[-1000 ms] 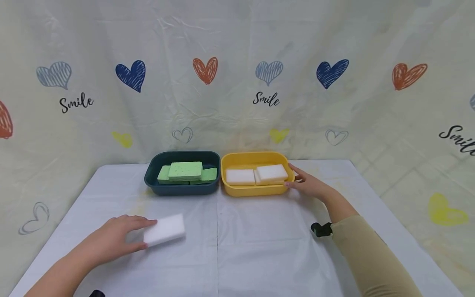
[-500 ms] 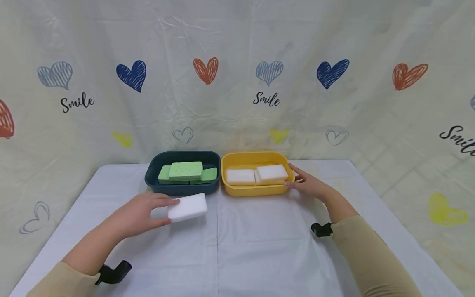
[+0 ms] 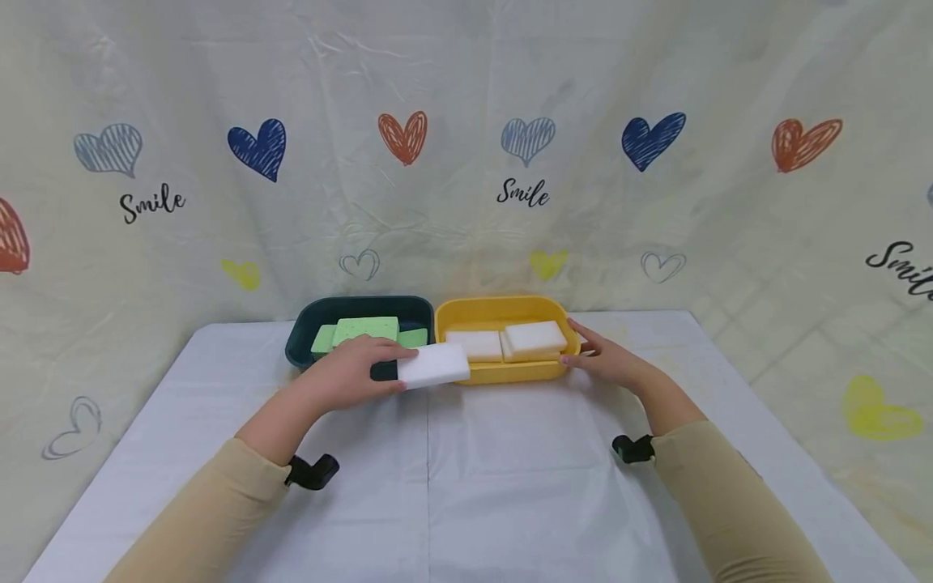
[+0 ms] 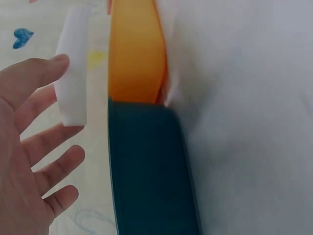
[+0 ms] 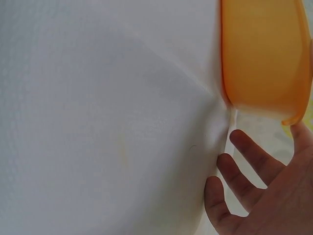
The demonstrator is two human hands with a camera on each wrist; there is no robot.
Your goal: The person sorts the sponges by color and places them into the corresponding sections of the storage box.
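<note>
Two tubs stand side by side, touching, at the far edge of the white tablecloth (image 3: 466, 478). The dark teal tub (image 3: 306, 340) on the left holds green sponges (image 3: 366, 328), one lying on top of the others. The yellow tub (image 3: 503, 308) on the right holds white sponges (image 3: 535, 336), one overlapping the next. The left hand (image 3: 350, 376) pinches a white sponge block (image 3: 433, 365) between thumb and fingers, holding it above the tubs' near rims, right where the two tubs meet; the left wrist view shows it level with the yellow tub's wall. The right hand (image 3: 601, 360) rests against the yellow tub's right end, its thumb at the rim and its fingers loosely spread, holding nothing.
</note>
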